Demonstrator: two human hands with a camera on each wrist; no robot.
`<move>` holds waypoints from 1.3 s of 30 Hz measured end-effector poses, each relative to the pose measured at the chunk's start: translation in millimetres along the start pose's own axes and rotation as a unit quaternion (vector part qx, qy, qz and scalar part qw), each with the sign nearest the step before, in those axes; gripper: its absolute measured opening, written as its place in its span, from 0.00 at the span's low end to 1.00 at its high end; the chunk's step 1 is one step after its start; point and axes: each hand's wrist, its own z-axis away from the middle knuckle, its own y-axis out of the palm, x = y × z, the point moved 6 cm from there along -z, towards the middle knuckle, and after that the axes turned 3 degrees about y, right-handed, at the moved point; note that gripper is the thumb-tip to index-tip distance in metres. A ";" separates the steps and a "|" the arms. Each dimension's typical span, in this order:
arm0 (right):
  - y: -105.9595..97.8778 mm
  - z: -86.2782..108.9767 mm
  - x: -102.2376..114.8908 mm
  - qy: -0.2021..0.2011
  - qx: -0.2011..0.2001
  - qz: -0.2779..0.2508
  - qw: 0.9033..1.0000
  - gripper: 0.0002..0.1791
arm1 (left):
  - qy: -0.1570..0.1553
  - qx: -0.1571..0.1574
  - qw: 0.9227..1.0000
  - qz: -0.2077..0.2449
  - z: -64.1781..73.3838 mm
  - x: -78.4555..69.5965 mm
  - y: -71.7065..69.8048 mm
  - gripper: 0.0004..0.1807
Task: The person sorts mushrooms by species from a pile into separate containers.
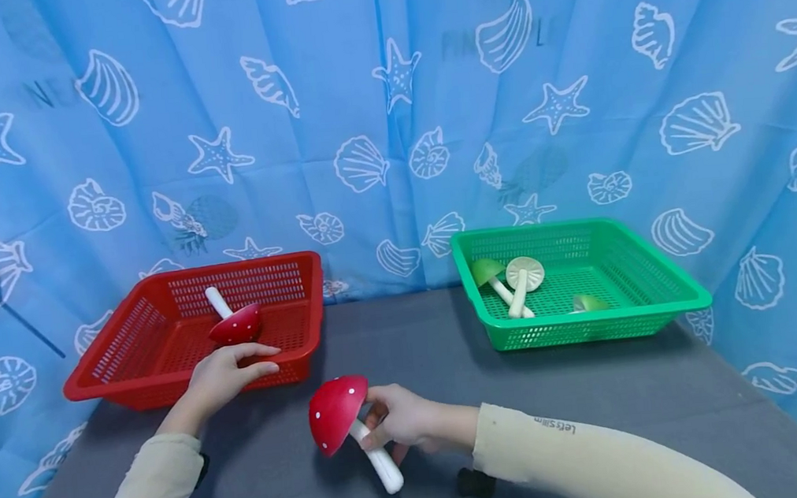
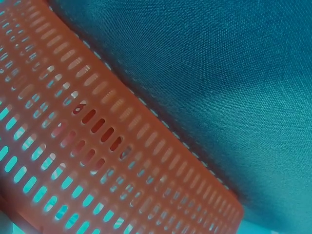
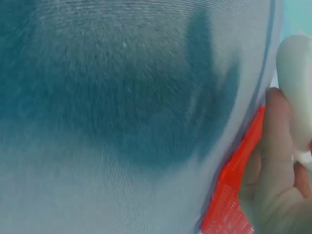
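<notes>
A toy mushroom with a white-dotted red cap (image 1: 338, 412) is in my right hand (image 1: 413, 420), thumb and fingers pinching its white stem just under the cap. It is held over the grey cloth, cap to the left and stem end slanting toward me. The right wrist view catches the white stem (image 3: 295, 78) against the fingers. My left hand (image 1: 228, 375) is at the near rim of the red basket (image 1: 168, 384), fingers extended and thumb apart, nothing between them. Inside that basket a second red mushroom (image 1: 240, 324) lies tipped over, its stem pointing up to the left.
At the right stands a green basket (image 1: 660, 307) holding a green-capped mushroom (image 1: 489, 269), one with its pale underside (image 1: 525, 273) showing, and another green cap (image 1: 590, 303) partly behind the near wall. A blue shell-print curtain (image 1: 387, 123) hangs behind the grey table (image 1: 390, 321).
</notes>
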 end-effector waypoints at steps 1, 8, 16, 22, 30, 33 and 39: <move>-3.4 1.8 2.6 -0.003 -0.005 -0.005 1.000 0.23 | 0.000 0.001 1.000 0.002 0.2 0.0 0.0 0.32; -24.8 10.4 20.3 -0.008 -0.042 -0.025 0.999 0.23 | -0.001 0.002 1.000 0.008 0.6 -0.2 -0.5 0.31; -41.1 6.6 32.9 -0.014 -0.076 -0.051 0.996 0.26 | 0.007 -0.005 1.000 -0.006 2.1 2.2 -1.4 0.30; -49.4 1.1 39.1 -0.021 -0.103 -0.074 0.992 0.26 | 0.016 -0.013 1.000 -0.010 0.5 0.6 -2.2 0.30; -50.5 -14.5 49.3 -0.018 -0.116 -0.097 0.988 0.27 | 0.022 -0.021 0.999 -0.012 0.2 0.5 -1.5 0.28; -50.7 -22.4 53.2 -0.012 -0.120 -0.106 0.987 0.27 | 0.024 -0.024 0.999 -0.012 -0.7 1.3 -0.5 0.28; -47.6 -34.6 65.2 -0.011 -0.120 -0.126 0.985 0.26 | 0.027 -0.025 0.999 -0.009 -1.5 1.8 -1.1 0.28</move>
